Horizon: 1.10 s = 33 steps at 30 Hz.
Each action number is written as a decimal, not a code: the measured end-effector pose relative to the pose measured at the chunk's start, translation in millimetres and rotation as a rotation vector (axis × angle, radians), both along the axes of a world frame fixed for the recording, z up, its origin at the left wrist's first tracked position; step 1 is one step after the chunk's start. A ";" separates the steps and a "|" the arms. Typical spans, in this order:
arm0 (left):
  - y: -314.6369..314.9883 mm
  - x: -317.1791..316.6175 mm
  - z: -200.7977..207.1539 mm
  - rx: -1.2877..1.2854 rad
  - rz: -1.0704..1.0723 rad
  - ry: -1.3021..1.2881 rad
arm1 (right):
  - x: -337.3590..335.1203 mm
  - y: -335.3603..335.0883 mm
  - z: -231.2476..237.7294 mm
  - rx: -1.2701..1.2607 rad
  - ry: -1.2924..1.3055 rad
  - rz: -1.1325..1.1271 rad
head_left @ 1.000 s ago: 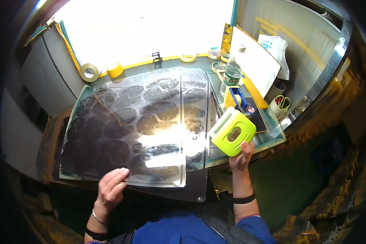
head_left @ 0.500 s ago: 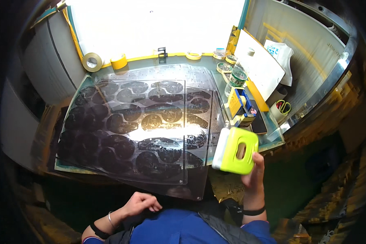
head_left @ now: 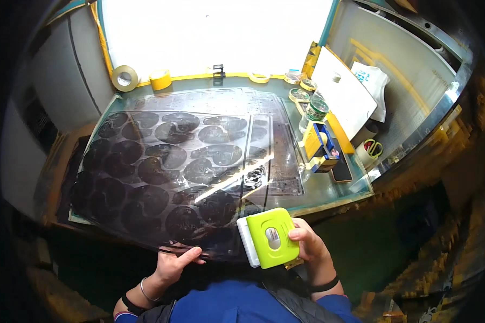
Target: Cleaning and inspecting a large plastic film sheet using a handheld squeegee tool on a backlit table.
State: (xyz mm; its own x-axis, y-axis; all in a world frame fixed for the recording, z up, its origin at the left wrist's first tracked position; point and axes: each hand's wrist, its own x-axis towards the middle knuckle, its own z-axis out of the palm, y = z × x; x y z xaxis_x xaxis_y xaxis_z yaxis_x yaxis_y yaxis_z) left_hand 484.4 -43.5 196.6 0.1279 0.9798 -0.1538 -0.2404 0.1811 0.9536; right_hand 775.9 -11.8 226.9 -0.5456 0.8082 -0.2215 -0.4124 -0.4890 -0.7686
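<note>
My right hand (head_left: 309, 242) grips a lime-green hole punch (head_left: 260, 231) with a white base, holding it up just past the front edge of the table. Its thumb lies on the green top, beside the oval opening. At the near edge of the stack of dark, see-through film sheets (head_left: 161, 157), my left hand (head_left: 173, 264) pinches the border of the upper film between thumb and fingers. Rounded dark shapes in rows cover the films. The punch stands close to their near right corner, and whether it touches them I cannot tell.
A bright white panel (head_left: 210, 37) stands behind the glass-topped table (head_left: 318, 198). Tape rolls (head_left: 160, 79) line the back edge. On the right are a blue and yellow tape dispenser (head_left: 322, 145), a phone (head_left: 341, 170), clear round containers (head_left: 317, 107) and a cup with scissors (head_left: 367, 153).
My right hand has brought the hole punch left and down, nearer to the films. My left hand has moved up to the films and taken hold of their near edge, shifting the upper sheet.
</note>
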 end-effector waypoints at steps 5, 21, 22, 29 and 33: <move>2.7 -19.6 -13.1 -0.219 0.031 -0.162 | -19.1 7.6 -7.3 0.033 -0.021 0.029; 19.4 28.5 -9.4 -0.232 -0.123 -0.251 | -6.1 -15.7 -22.6 0.153 0.013 -0.721; 22.8 28.7 -4.3 -0.221 -0.105 -0.246 | -6.9 -14.4 -25.4 0.145 0.010 -0.688; 32.7 27.5 14.4 -0.170 -0.096 -0.217 | -32.1 -5.1 -11.3 0.069 0.145 -0.662; 31.9 29.5 13.0 -0.172 -0.079 -0.231 | -37.5 -4.7 -15.2 0.057 0.189 -0.610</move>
State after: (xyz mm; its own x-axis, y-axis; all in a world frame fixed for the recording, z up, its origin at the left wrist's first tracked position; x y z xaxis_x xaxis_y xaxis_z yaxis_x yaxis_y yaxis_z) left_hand 513.9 -11.6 209.6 0.2535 0.9276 -0.2744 -0.4259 0.3617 0.8294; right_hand 738.5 -16.5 211.7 -0.0093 0.9935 -0.1136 -0.7346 -0.0839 -0.6733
